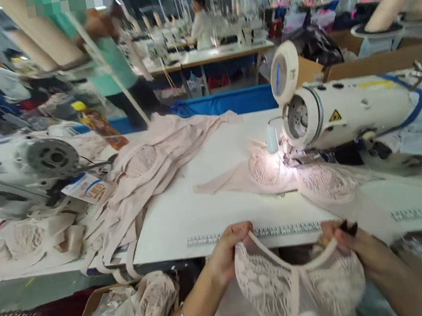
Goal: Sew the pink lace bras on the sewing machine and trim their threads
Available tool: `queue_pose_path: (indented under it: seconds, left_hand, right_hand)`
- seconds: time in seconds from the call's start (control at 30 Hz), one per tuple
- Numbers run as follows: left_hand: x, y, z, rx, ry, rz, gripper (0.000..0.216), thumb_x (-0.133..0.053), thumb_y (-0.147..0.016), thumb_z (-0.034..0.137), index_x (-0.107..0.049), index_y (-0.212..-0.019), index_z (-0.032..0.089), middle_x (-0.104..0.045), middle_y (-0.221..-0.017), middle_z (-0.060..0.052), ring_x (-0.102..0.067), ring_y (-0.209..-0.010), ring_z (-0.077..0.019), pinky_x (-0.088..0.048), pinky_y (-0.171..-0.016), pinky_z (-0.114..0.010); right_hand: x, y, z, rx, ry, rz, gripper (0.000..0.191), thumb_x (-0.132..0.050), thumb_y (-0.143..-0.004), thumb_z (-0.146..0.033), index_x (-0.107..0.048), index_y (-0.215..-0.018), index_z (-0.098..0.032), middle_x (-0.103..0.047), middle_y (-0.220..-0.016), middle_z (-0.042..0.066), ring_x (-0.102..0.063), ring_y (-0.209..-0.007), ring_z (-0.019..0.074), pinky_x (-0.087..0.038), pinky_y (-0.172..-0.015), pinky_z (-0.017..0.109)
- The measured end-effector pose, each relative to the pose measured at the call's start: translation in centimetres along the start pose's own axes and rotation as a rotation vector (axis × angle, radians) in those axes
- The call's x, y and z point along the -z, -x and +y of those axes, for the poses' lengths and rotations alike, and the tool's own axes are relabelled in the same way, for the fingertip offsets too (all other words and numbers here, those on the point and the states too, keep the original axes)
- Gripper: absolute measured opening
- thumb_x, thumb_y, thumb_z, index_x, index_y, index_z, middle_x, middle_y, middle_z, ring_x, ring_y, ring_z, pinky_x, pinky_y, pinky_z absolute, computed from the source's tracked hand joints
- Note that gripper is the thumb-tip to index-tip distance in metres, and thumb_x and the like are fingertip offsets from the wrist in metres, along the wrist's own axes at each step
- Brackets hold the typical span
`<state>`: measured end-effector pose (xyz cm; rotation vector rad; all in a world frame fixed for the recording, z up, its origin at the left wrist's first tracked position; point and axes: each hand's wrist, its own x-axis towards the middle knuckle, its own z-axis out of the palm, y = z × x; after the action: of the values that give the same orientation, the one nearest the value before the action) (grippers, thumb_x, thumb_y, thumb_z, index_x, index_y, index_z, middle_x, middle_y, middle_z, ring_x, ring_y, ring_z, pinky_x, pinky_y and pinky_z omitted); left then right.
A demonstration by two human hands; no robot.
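Both my hands hold up a pale pink lace bra piece (297,284) just below the table's front edge. My left hand (227,252) pinches its upper left edge with closed fingers. At the upper right edge, my right hand (355,244) grips the piece, and a small dark object pokes out between the fingers. Another lace bra piece (302,172) lies under the needle of the white sewing machine (348,108), lit by its lamp.
A heap of pink garments (145,174) lies on the white table (211,206) to the left, beside a second machine (34,166). A box with bagged lace pieces (131,311) sits at lower left. Other people work at tables behind.
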<state>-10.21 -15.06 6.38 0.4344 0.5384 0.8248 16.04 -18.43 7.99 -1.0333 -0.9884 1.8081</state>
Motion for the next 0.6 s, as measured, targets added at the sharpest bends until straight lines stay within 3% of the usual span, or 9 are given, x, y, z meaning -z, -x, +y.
queue_pose_path:
  seconds: [0.2, 0.6]
  left_hand:
    - [-0.04, -0.64, -0.56, 0.034, 0.072, 0.032, 0.049, -0.087, -0.068, 0.034, -0.042, -0.06, 0.017, -0.031, -0.045, 0.01, -0.029, -0.037, -0.0032, -0.031, -0.04, -0.014]
    - [0.25, -0.77, -0.61, 0.048, 0.064, 0.032, 0.051, -0.088, -0.066, 0.036, -0.041, -0.056, 0.017, -0.035, -0.042, 0.007, -0.031, -0.035, -0.004, -0.032, -0.038, -0.016]
  right_hand:
    - [0.51, -0.49, 0.58, 0.033, -0.134, 0.042, 0.062, -0.076, -0.072, -0.066, -0.037, -0.052, -0.022, -0.032, -0.045, -0.006, -0.026, -0.044, 0.0092, -0.022, -0.047, 0.026]
    - [0.6, -0.53, 0.58, 0.055, -0.07, 0.04, 0.063, -0.072, -0.075, -0.068, -0.036, -0.05, -0.022, -0.031, -0.044, -0.005, -0.027, -0.044, 0.01, -0.025, -0.046, 0.026]
